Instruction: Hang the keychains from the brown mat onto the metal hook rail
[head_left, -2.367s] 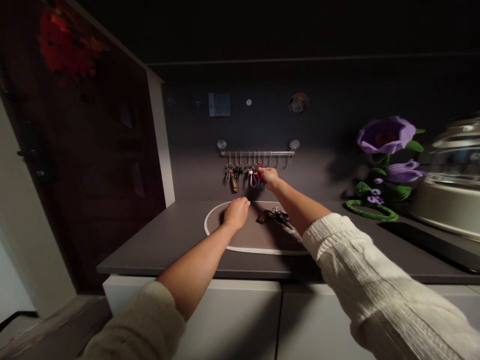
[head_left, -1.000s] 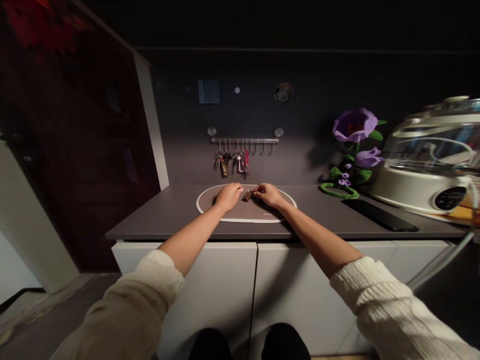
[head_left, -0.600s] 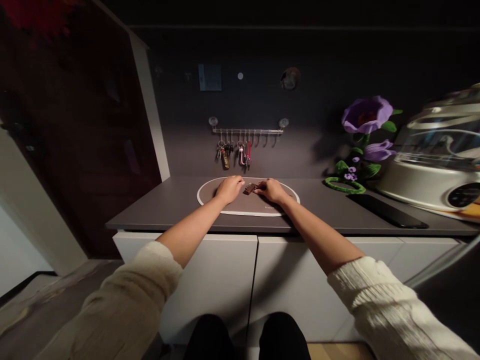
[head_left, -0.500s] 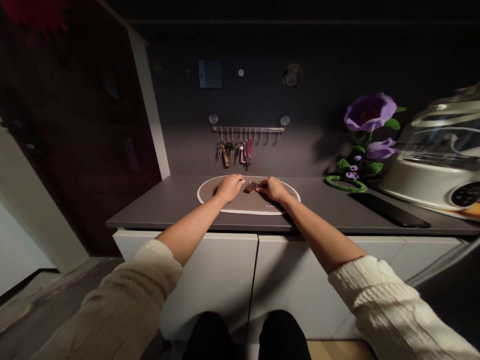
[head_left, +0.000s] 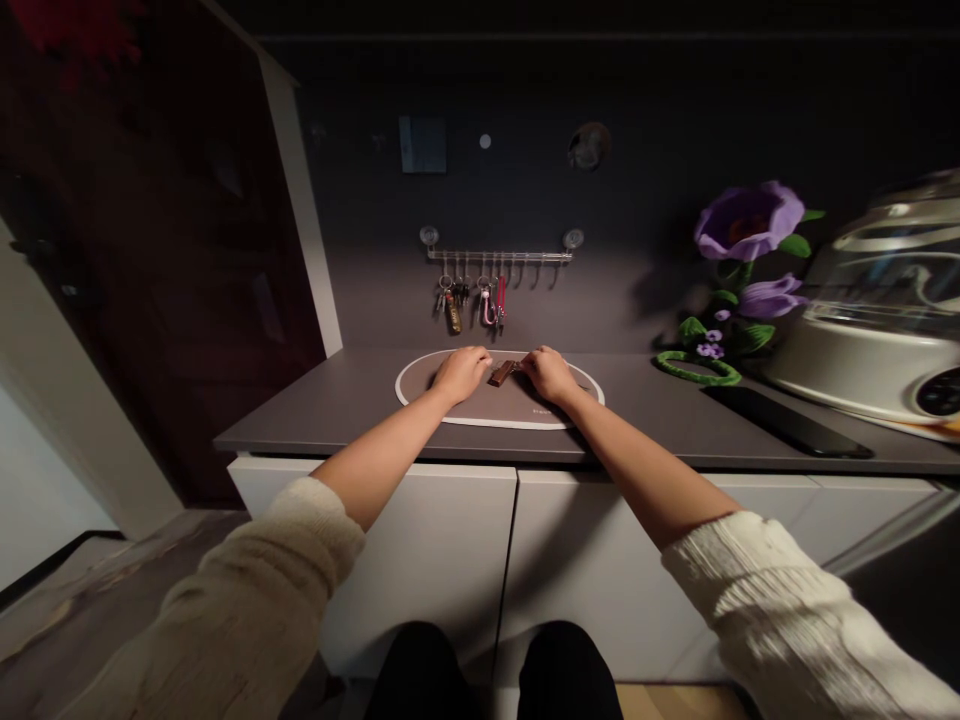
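Brown fob point(head_left: 503, 373) lies on the mat point(head_left: 487, 423), left hand point(head_left: 463, 374) curled at its nine o'clock, right hand point(head_left: 550, 375) curled at three; whether either grasps anything, one cannot tell. A light fingertip pinch, wrists low, would best steady it.

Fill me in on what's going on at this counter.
A person has both bare hands over an oval brown mat with a white rim. The right hand is at the metal end of a flat brown key fob; its grip is unclear. The left hand is beside the fob, contents hidden. Behind, keys with a red strap hang from a clear hook rail.
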